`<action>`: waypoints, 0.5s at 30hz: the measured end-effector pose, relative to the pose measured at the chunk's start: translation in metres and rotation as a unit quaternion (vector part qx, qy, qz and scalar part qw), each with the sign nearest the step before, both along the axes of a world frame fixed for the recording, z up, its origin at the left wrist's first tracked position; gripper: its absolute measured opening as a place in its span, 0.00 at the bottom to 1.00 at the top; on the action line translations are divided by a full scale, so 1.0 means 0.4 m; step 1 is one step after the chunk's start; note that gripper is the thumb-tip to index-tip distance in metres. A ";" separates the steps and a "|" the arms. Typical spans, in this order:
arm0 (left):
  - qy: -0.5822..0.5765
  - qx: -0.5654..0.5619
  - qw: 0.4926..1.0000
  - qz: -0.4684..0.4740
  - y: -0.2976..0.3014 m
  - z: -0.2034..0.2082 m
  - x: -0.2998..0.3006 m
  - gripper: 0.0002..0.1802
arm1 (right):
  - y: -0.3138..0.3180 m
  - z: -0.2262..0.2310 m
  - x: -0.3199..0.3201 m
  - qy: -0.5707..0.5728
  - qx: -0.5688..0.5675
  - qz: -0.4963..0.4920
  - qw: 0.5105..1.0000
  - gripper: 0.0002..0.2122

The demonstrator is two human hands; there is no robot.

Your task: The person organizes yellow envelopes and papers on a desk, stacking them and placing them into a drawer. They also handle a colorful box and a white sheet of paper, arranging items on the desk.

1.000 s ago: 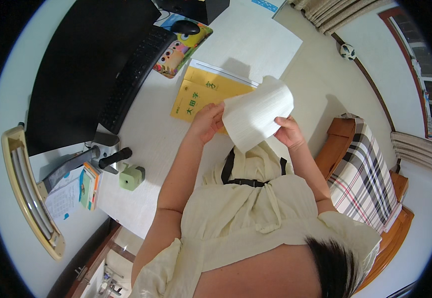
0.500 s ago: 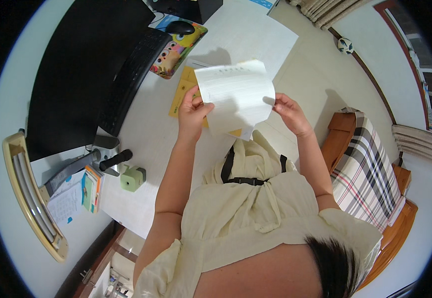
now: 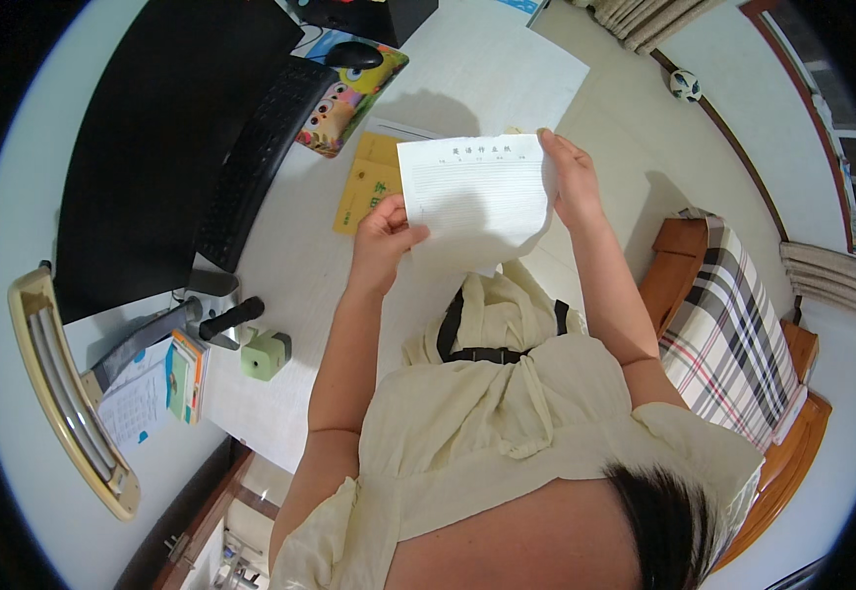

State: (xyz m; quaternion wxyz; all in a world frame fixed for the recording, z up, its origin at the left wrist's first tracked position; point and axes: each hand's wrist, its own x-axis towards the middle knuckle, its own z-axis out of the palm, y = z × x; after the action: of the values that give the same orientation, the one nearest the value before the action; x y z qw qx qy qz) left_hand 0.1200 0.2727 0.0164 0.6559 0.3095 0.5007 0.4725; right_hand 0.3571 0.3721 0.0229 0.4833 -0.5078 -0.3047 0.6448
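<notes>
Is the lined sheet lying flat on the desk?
No, the left grip and right grip hold the lined sheet up by opposite sides.

One lined page [image 3: 472, 197] with one left hand [image 3: 377, 246] and one right hand [image 3: 576, 182] at its edges; left of the page, one monitor [image 3: 152, 147] and one keyboard [image 3: 259, 162]; above left, one mouse [image 3: 354, 55] on one mat [image 3: 333, 110]. Above right of it, one ball [image 3: 685, 86]; below left, one green box [image 3: 263, 357].

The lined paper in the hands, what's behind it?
Left of the lined paper, parts of yellow exercise books show on the white desk. It covers the rest; anything fully behind can't be seen.
</notes>
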 end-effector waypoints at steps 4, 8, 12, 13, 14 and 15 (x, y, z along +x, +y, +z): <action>0.018 -0.074 0.997 -0.026 -0.039 -0.014 0.013 0.20 | -0.013 -0.005 0.015 -0.006 -0.028 0.066 0.997 0.14; -0.023 -0.073 0.994 0.079 -0.074 -0.063 0.005 0.17 | -0.022 -0.030 -0.006 -0.010 -0.060 0.110 0.992 0.15; -0.088 -0.147 0.944 0.281 -0.099 -0.098 -0.103 0.17 | -0.014 -0.088 -0.030 -0.133 0.018 0.187 0.973 0.18; -0.078 -0.150 0.935 0.313 -0.118 -0.134 -0.139 0.18 | -0.013 -0.134 -0.038 -0.255 0.041 0.207 0.944 0.21; -0.068 -0.152 0.925 0.341 -0.134 -0.168 -0.168 0.18 | -0.021 -0.182 -0.039 -0.315 0.033 0.206 0.926 0.21; -0.067 -0.164 0.915 0.362 -0.148 -0.188 -0.190 0.18 | -0.030 -0.231 -0.042 -0.372 0.026 0.204 0.905 0.22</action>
State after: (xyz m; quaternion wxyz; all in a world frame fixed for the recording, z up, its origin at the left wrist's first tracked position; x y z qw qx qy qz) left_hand 0.0440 0.2133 -0.0586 0.5136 -0.0378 0.6037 0.6086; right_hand 0.3402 0.3601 -0.0697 0.2055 -0.6247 -0.5764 0.4850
